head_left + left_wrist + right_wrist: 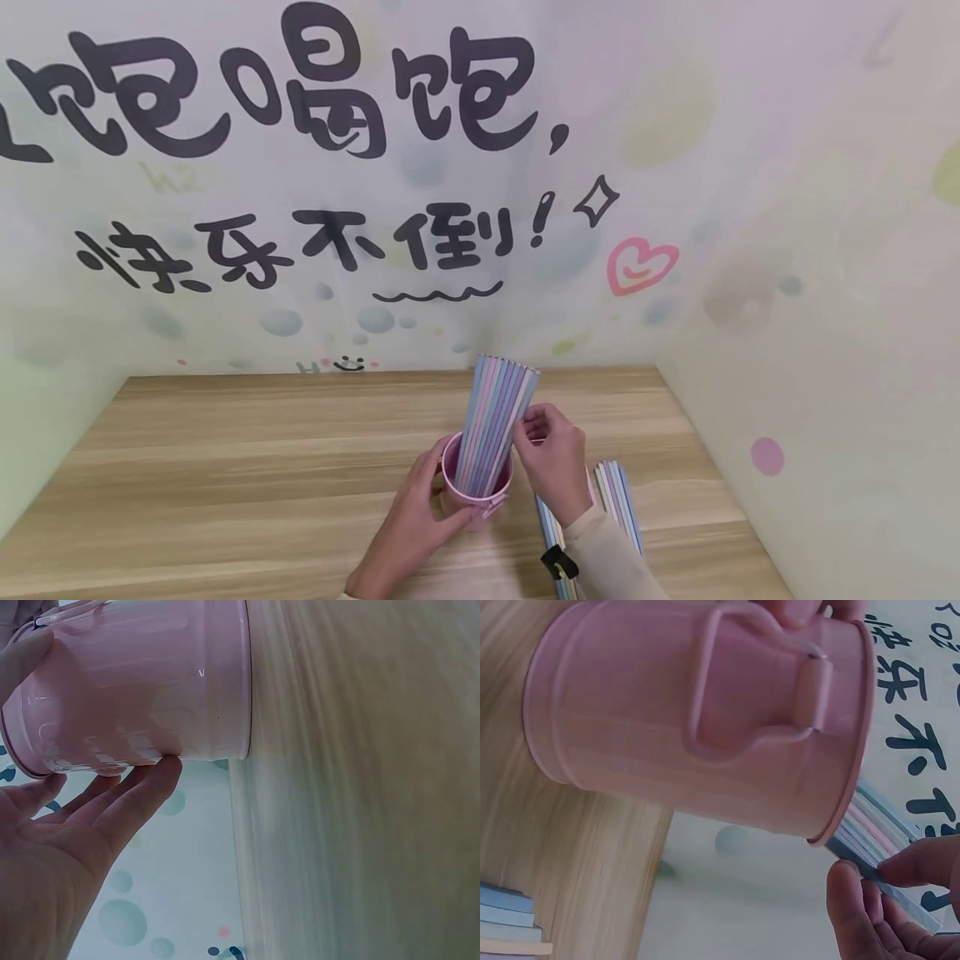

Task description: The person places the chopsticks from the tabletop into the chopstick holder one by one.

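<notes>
A pink metal bucket (142,682) stands upright on the table, its wire handle (697,697) hanging down one side in the right wrist view. My left hand (416,512) holds it, with the thumb near the rim and the fingers against the opposite wall. A bundle of slim pastel sticks (495,425), blue, pink and lilac, leans inside and rises well above the rim. At the bundle's right edge, my right hand (555,454) pinches a blue-grey stick (859,859) between thumb and fingers. The lower ends inside the bucket are hidden.
More pastel sticks (618,504) lie on the wooden table (225,475) below my right forearm, which partly covers them. A black strap piece (558,562) shows by the right sleeve. Printed white walls (787,333) border the table at the back and sides.
</notes>
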Demonstrator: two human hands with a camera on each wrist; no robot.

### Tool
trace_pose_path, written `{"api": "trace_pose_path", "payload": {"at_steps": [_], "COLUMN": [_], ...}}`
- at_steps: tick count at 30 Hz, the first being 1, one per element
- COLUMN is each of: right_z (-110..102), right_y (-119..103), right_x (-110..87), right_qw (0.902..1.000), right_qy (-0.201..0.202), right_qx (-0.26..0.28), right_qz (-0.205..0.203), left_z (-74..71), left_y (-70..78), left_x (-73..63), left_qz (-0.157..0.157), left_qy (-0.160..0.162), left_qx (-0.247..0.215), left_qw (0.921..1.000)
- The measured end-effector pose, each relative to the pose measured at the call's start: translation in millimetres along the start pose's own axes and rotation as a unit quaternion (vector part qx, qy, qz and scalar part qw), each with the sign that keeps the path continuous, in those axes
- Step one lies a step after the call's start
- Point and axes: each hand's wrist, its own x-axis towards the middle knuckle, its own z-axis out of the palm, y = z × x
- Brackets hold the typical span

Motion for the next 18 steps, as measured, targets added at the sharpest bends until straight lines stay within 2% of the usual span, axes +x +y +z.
{"api": "trace_pose_path", "payload": {"at_steps": [4,8,12,18], "right_z": [-6.7,-15.6,-24.6,-43.4], "right_y": [1.8,13.4,31.9,60.5], "right_x": [-0.9,-2.8,-7.9,-16.0], "right_qw": [0.9999,0.9995,0.9968,0.9869], "right_qy": [0.010,0.018,0.008,-0.016], "right_qx": [0.007,0.002,-0.019,-0.072], "right_qz": [0.005,0.027,0.077,0.144], "left_z": [0.3,0.9,1.0,1.4], "left_y": [0.6,-0.7,-1.3,-0.1], "left_x": [0.3,-0.1,-0.2,-0.6], "left_qz": [0.000,0.004,0.005,-0.001], "left_qy": [0.001,0.007,0.010,0.005], "left_qx": [-0.003,0.003,0.003,-0.002], "left_qw": [1.0000,1.0000,0.9999,1.0000]}}
